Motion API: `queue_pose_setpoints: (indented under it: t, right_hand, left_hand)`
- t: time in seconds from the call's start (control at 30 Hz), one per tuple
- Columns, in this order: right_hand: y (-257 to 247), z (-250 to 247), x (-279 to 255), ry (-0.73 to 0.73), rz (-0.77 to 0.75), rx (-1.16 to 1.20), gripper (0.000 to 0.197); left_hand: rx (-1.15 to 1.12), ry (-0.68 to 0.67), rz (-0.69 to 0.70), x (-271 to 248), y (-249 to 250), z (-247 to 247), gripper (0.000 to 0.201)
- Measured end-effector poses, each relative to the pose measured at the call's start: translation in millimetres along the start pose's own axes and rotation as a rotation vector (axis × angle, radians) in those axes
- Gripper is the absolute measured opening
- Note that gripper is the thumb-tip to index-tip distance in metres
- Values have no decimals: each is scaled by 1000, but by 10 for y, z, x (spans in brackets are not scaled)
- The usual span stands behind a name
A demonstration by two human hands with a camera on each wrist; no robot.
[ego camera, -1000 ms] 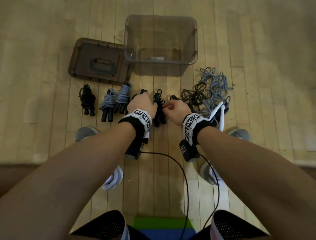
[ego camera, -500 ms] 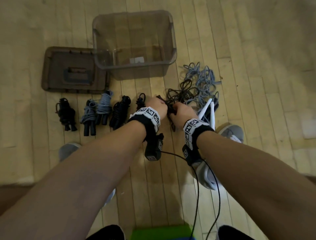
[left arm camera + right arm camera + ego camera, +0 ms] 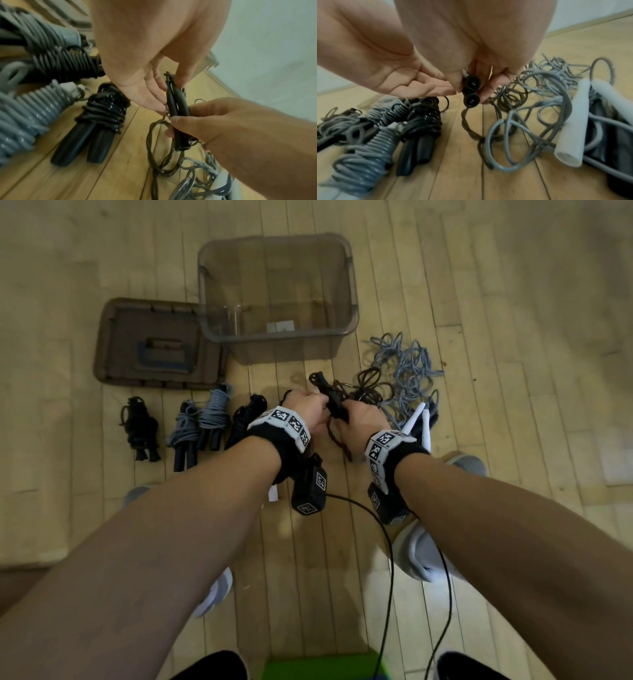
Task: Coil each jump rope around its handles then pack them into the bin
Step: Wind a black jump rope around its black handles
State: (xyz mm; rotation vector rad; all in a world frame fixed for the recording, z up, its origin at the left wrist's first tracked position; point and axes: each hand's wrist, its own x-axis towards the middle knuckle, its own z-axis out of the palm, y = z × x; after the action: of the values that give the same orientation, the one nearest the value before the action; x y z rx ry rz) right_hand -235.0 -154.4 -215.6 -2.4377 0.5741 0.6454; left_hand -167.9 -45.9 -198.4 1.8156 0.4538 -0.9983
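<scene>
Now-lifted 2 black handles (image 3: 471, 92) end-on only from right wrist, right hand (image 3: 363, 419) clamped, left hand (image 3: 306, 405) pinching.

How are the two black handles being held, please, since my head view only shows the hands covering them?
Observer: The right hand grips both black handles side by side, near their lower ends.
Operator: And the left hand, please?
Observer: The left hand pinches their tops between its thumb and fingers.
Operator: Is any cord wrapped on them yet?
Observer: No, the dark cord hangs loose down to the floor.
</scene>
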Motion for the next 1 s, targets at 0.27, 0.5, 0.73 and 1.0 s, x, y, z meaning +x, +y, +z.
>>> queue_pose_setpoints:
  t: [0.27, 0.5, 0.73, 1.0]
  right_hand:
    - [-417, -691, -495, 46, -150, 110, 31]
    - [-1039, -1643, -1231, 230, -414, 189, 31]
    - [-1468, -2267, -1677, 300, -637, 408, 32]
    - [-1769, -2619, -2069, 114, -748, 455, 30]
  left_hand:
    - [42, 143, 333, -609, 458, -374, 14]
    - [-2, 269, 667, -1588, 1225, -911, 12]
    - [-87, 73, 907, -2477, 1698, -1234, 23]
    - [-65, 17, 1075, -2698, 1775, -1334, 44]
